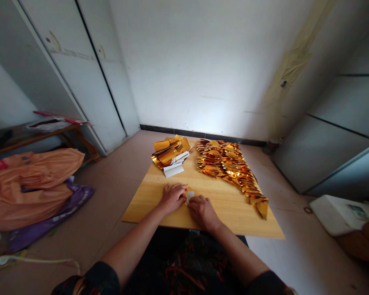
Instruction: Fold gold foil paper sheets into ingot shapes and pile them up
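Facing a wall [203, 82], a tabletop [233, 211] bears gold paper [230, 159].

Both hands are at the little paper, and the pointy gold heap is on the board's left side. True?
Not quite: the head view shows the pointy gold heap on the right side of the board. The left hand and right hand are at the little paper.

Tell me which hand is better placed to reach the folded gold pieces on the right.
Probably the right hand: it lies on the same side as the folded gold pieces, while the left hand is farther off, across the small sheet.
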`<state>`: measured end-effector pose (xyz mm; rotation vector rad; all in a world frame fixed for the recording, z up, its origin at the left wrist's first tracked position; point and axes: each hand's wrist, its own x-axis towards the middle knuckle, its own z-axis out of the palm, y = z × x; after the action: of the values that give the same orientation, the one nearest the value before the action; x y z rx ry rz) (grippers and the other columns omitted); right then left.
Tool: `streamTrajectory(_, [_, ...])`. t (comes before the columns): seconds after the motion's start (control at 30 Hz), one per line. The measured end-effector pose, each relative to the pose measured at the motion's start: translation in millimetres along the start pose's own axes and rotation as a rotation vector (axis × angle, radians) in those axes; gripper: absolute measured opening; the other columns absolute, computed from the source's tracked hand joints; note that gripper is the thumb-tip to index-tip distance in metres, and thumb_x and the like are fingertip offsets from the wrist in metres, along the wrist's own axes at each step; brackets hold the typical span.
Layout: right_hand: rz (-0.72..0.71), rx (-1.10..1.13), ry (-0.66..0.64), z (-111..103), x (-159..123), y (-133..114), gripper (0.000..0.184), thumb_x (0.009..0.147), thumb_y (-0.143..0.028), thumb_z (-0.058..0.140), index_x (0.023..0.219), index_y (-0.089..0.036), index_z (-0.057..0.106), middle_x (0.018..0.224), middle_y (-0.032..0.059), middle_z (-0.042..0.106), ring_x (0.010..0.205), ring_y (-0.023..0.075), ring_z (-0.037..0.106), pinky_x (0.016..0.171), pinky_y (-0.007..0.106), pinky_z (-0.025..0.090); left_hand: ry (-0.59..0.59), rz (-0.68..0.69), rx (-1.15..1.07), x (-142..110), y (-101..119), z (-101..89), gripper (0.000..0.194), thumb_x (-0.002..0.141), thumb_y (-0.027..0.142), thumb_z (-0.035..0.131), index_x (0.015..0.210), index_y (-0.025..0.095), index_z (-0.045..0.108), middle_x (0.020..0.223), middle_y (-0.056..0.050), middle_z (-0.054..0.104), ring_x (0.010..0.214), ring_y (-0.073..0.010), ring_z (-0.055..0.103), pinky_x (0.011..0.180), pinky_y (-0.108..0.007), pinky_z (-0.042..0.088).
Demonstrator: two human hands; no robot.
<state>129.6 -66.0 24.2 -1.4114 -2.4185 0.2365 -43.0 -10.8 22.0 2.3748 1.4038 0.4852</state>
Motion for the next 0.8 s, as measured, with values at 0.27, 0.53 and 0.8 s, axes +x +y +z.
streamTrajectory(0.27, [-0.114,0.187,0.067,9.1,6.2,33.1,0.022,0.074,-0.021,0.069,0.096,-0.021,0.069,0.107,0.0069,0.061,0.096,0.0193,0.053,0.084,0.03,0.042,-0.176,0.073,-0.027,5.3,-14.4,-10.6,0.015,0.08,0.018,0.046,0.083,0.024,0.06,0.136,0.002,0.05,0.13,-0.0232,0.037,0.105,-0.057,0.017])
streamTrajectory(0.53, [-0.167,0.154,0.102,22.4,16.4,33.8,0.005,0.08,-0.023,0.063,0.082,-0.022,0.068,0.097,0.0043,0.063,0.09,0.0178,0.054,0.08,0.029,0.04,-0.231,0.082,-0.006,5.2,-18.7,-9.4,0.02,0.078,0.024,0.052,0.097,0.027,0.059,0.14,0.001,0.046,0.133,-0.025,0.033,0.108,-0.056,0.012])
streamTrajectory(0.8, [-0.283,0.247,0.095,16.9,25.5,28.9,0.018,0.092,-0.022,0.046,0.089,-0.019,0.063,0.087,0.0046,0.062,0.08,0.0152,0.055,0.073,0.025,0.043,-0.258,0.112,-0.029,7.0,-26.9,-8.0,0.049,0.077,0.034,0.059,0.125,0.032,0.048,0.143,-0.003,0.043,0.135,-0.0275,0.03,0.109,-0.057,0.008])
